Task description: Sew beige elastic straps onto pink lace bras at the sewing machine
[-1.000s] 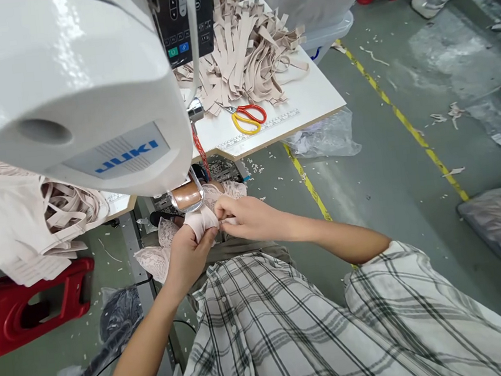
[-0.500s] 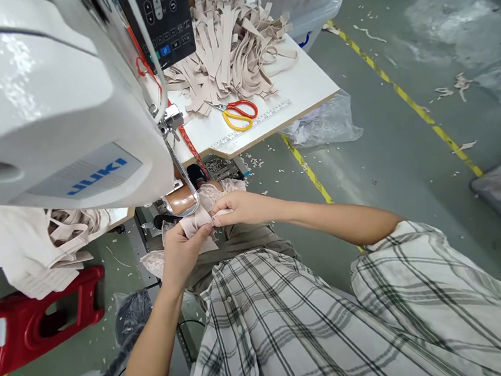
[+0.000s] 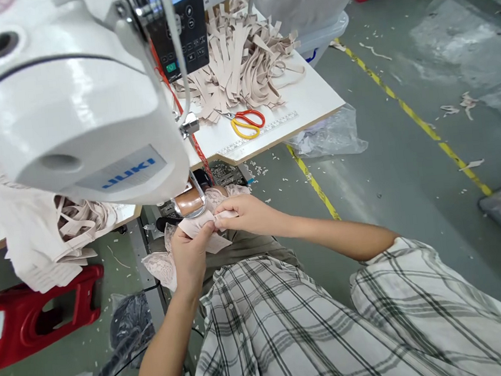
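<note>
My left hand (image 3: 191, 254) pinches a pale beige piece of fabric (image 3: 218, 244) between thumb and fingers, just in front of the sewing machine (image 3: 88, 121). Close beside it, my right hand (image 3: 238, 214) is closed on a narrow strip (image 3: 228, 214) of the same colour, its fingertips near my left thumb. Pale lace (image 3: 160, 266) hangs below and left of my left hand, and more lace shows behind my right hand. The machine's metal guard (image 3: 201, 201) stands just behind the fabric. Where the strip and the fabric meet is partly hidden by my fingers.
Scissors (image 3: 248, 123) with red and yellow handles lie on the white table (image 3: 316, 96) by a printed ruler. Behind them is a heap of beige strips (image 3: 242, 59). More fabric (image 3: 34, 238) hangs off the left table edge, above a red stool (image 3: 37, 318).
The view has shifted, so the machine and table sit slightly lower and further right. Both hands stay close together on the fabric, with my left wrist turned a little.
</note>
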{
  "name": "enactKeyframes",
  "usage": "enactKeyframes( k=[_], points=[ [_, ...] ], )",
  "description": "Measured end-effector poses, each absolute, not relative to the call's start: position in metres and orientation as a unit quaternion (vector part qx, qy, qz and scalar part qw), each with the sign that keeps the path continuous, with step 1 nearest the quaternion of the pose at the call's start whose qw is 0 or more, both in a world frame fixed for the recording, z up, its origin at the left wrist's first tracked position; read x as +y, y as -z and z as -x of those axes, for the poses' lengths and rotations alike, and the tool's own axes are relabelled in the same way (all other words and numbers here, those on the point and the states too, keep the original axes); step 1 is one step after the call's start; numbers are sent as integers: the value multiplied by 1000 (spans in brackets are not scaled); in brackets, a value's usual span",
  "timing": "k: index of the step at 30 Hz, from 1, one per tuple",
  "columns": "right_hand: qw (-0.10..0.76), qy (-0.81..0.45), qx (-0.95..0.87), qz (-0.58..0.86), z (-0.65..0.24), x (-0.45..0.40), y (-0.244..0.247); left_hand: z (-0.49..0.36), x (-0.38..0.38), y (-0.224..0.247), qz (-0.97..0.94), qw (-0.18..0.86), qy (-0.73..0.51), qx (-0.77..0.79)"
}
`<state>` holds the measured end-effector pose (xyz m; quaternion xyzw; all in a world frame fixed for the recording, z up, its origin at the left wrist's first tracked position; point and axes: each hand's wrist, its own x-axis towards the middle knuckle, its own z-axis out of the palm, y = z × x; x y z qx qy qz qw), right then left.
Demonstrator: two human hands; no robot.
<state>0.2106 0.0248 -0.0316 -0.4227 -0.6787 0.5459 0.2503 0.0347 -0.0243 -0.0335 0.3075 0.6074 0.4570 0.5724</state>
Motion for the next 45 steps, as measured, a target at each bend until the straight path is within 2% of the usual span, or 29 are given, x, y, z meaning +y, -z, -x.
enactKeyframes(
  k=[4,8,10,13,15,17,20,22,24,28,31,33,35,38,40,45],
  points=[
    [223,-487,-740,407,-209,28,19,-32,-34,30,-320,573,-461,597],
    [178,-629,-656,377,-209,43,1,-17,-53,44,-348,545,-511,566],
    [147,-710,-600,339,-207,54,-12,-12,-61,51,-348,577,-538,507],
    [87,-716,-637,273,-198,74,-29,-6,-64,49,-376,609,-560,417],
    [72,-632,-726,262,-191,86,-37,3,-57,43,-419,546,-600,408],
    [75,-504,-809,291,-184,96,-40,18,-46,38,-500,437,-601,445],
    [68,-374,-861,337,-178,104,-37,42,-26,42,-685,316,-435,492],
    [56,-361,-868,336,-176,105,-35,54,-13,50,-767,274,-307,492],
    [55,-364,-869,330,-176,104,-35,61,-1,58,-799,241,-242,496],
    [59,-359,-872,327,-176,105,-38,69,19,66,-826,200,-230,475],
    [59,-363,-871,325,-178,106,-37,69,26,63,-875,112,-234,410],
    [81,-373,-868,318,-182,104,-29,66,26,59,-899,40,-223,375],
    [147,-360,-866,314,-187,100,-14,61,23,55,-900,1,-220,376],
    [291,-290,-857,311,-194,92,12,51,16,46,-887,7,-220,407],
    [350,-265,-845,306,-195,89,26,43,12,41,-880,21,-221,420],
    [365,-272,-832,316,-191,88,29,27,4,35,-865,22,-235,442]
  ],
)
